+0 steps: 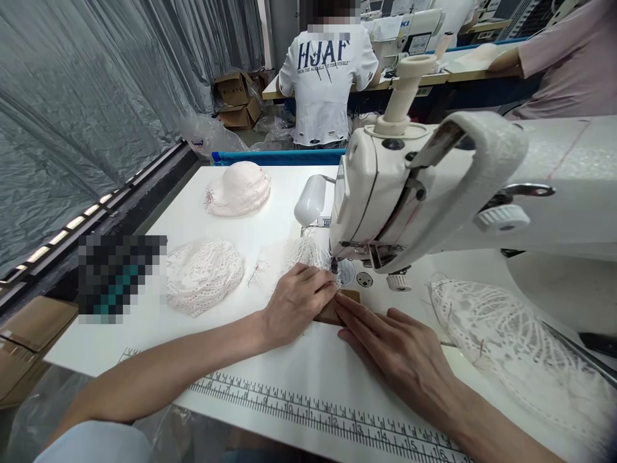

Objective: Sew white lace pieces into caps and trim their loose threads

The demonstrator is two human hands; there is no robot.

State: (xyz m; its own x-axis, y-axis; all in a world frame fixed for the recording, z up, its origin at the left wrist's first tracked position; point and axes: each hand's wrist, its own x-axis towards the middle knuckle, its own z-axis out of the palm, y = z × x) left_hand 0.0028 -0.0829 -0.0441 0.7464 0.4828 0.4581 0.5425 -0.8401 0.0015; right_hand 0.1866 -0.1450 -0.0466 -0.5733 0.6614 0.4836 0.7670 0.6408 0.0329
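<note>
A piece of white lace [306,249] lies under the presser foot of a white sewing machine [357,193]. Beside the needle, the curled fingers of my left hand [299,303] close on the edge of this lace; the fingertips are partly hidden. My right hand [398,347] rests low with its fingers stretched out together, their tips at a flat brown piece [332,313] in front of the needle. Both hands almost meet there.
To the left lie a lace cup [205,276] and a pale pink cup [240,188]. More white lace [511,347] is on the right, near dark scissor-like blades [581,357]. A printed ruler [308,411] runs along the front edge. People sit at machines behind.
</note>
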